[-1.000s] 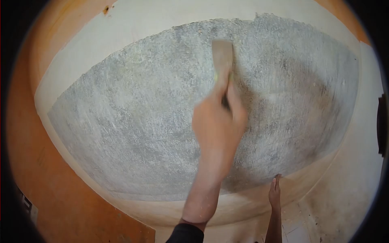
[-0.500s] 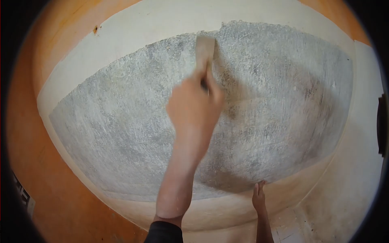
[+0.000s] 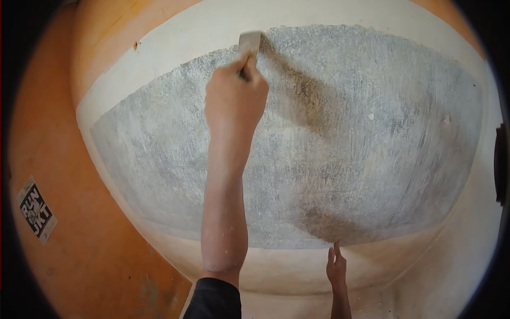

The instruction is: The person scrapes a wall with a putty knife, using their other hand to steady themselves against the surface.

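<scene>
A putty knife with a wide flat blade [image 3: 249, 41] is gripped in my left hand [image 3: 236, 93], whose fingers are wrapped round its handle. The blade lies at the ragged upper edge of a large grey, rough patch [image 3: 361, 159] on the wall. Cream-coloured surface [image 3: 175, 40] borders the patch above. Lower down, at the bottom edge of the grey patch, my right hand [image 3: 336, 266] is raised against the wall with its fingers up and apart, holding nothing.
Orange wall [image 3: 101, 250] runs down the left side, with a black-and-white sticker [image 3: 37, 210] on it. A pale wall [image 3: 451, 255] stands at the right, with a dark object [image 3: 500, 165] at its edge. Arm shadows fall across the patch.
My left hand and the putty knife have moved up and left along the patch's upper edge. The view has shifted, so more of the sticker shows. My right hand remains near the lower edge.
</scene>
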`<state>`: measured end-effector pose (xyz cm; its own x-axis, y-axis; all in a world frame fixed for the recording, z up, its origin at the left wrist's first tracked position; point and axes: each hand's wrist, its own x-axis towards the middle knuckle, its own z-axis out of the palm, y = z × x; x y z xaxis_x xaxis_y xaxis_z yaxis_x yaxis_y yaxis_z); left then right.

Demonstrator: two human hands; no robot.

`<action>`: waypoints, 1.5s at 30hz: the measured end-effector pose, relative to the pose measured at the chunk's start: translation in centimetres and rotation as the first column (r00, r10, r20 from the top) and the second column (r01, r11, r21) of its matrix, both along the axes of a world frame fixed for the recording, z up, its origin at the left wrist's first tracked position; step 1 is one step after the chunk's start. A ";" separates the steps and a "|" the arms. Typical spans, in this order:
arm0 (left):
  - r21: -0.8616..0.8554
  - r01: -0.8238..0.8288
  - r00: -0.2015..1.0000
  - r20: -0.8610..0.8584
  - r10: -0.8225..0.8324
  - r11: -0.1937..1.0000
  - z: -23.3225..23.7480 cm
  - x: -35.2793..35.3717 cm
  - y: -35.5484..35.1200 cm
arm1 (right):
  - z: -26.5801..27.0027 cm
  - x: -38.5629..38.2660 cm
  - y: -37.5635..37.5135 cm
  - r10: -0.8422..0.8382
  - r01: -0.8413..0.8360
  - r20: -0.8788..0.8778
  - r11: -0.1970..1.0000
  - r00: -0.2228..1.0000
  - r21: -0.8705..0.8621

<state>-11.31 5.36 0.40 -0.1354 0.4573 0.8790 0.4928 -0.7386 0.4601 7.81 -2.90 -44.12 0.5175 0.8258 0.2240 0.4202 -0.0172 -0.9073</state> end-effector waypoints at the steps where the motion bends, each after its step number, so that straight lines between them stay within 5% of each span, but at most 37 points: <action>1: -0.013 -0.018 1.000 -0.002 0.017 1.000 -1.4 0.1 -0.5 | 0.2 0.3 -0.6 -0.072 0.060 0.073 0.987 0.995 0.150; 4: -0.083 -0.060 0.998 0.008 0.061 0.995 -5.7 0.7 -1.0 | 0.5 2.9 -1.9 -0.033 0.026 0.032 0.981 0.999 0.193; 7: -0.148 -0.037 0.999 0.032 0.042 0.988 -1.2 0.8 -0.9 | 0.8 4.7 -3.0 -0.052 0.049 0.009 0.973 0.999 0.228; 9: -0.025 -0.045 0.999 0.001 0.045 0.999 -0.4 0.3 -1.7 | 1.0 5.4 -2.4 -0.062 0.071 -0.046 0.971 0.997 0.229; 11: -0.223 -0.047 0.998 -0.040 0.039 0.974 -2.0 -0.2 -2.6 | 0.2 6.4 -2.2 -0.143 0.124 0.033 0.932 0.989 0.339; 12: 0.116 -0.108 0.984 -0.128 0.123 0.987 -3.9 -0.7 1.1 | 1.0 6.4 -1.9 -0.138 0.120 0.029 0.930 0.990 0.348; 15: 0.009 -0.037 0.999 0.034 0.037 0.999 0.4 0.2 1.8 | 4.0 7.3 -0.4 -0.246 0.118 0.230 0.880 0.942 0.460; 17: 0.084 -0.046 0.998 0.039 0.043 0.995 2.1 -0.1 1.9 | 5.2 8.9 1.9 -0.475 0.110 0.519 0.804 0.711 0.585; 20: -0.292 -0.146 0.981 -0.168 0.099 0.945 1.1 -0.4 -4.5 | 7.8 9.9 4.1 -0.581 0.137 0.547 0.751 0.602 0.646; 21: -0.124 -0.077 0.992 -0.109 0.064 0.989 -1.0 -0.6 -2.5 | 7.2 10.2 5.1 -0.574 0.129 0.550 0.754 0.607 0.644; 26: -0.044 -0.017 1.000 0.001 0.017 0.999 -0.1 0.1 -1.8 | 5.0 11.5 10.2 -0.795 0.207 0.461 0.565 0.394 0.799; 35: -0.050 0.022 0.999 -0.024 -0.023 0.999 -0.9 -1.4 -0.3 | 4.9 11.1 10.1 -0.795 0.225 0.433 0.556 0.425 0.800; 36: -0.187 -0.033 0.998 -0.060 0.022 0.982 -1.0 -1.6 -1.9 | 4.6 11.3 9.7 -0.792 0.217 0.446 0.564 0.417 0.797; 39: -0.028 -0.071 0.997 -0.037 0.070 0.997 -0.8 0.4 -0.8 | 4.7 11.4 10.4 -0.799 0.210 0.434 0.549 0.417 0.809; 41: -0.146 -0.010 1.000 0.006 0.011 0.989 0.0 -0.1 -1.6 | 4.5 11.4 10.4 -0.799 0.226 0.422 0.547 0.427 0.806; 45: -0.037 -0.068 0.992 -0.106 0.064 0.997 -0.5 -0.4 -1.6 | 4.9 11.3 10.4 -0.789 0.222 0.429 0.558 0.439 0.800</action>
